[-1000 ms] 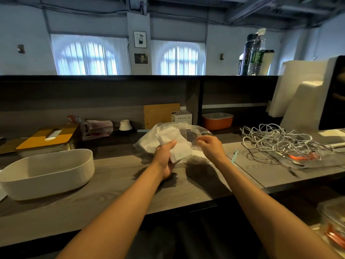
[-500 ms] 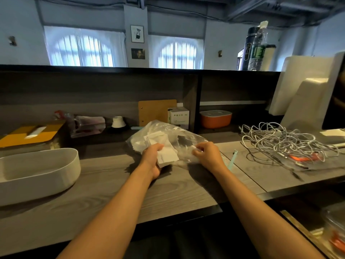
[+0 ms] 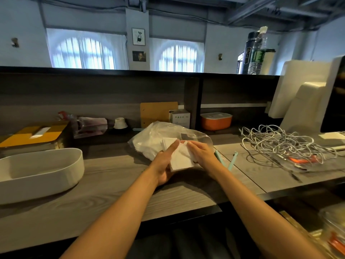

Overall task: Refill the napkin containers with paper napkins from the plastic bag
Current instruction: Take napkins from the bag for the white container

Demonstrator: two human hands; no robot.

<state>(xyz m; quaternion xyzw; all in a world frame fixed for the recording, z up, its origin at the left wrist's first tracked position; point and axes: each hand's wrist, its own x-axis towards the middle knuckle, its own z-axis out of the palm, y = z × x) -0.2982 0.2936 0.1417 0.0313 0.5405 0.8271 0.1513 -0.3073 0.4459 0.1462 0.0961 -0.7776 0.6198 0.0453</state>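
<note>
Napkins first: a small stack of white paper napkins [image 3: 182,157] sits at the centre of the frame, held between both hands just above the table [image 3: 115,187]. Left hand [image 3: 164,165] has its grip curled round the stack from the left side and underneath, thumb lying along the top. Right hand [image 3: 202,154] pinches the stack's right edge with bent fingers. Right behind them is the clear plastic bag [image 3: 158,139], crumpled and lying on the table, with more white napkins showing through it.

Containers: at the left edge of the frame there's a big white oval container [image 3: 41,174], open on top, and as far as I can see nothing is in it. Upper left of that sits a box with a yellow lid [image 3: 31,135]. Further back, just right of centre on the lower shelf, is an orange container with a white lid [image 3: 215,121], closed, so contents are anyone's guess.

Room-wise, bare wood runs between the white container and the hands, and the table's dark front edge crosses under both forearms. On the right a tangle of white cables [image 3: 280,144] takes up that side, with two mint-green sticks [image 3: 232,161] lying just beside the right wrist.
</note>
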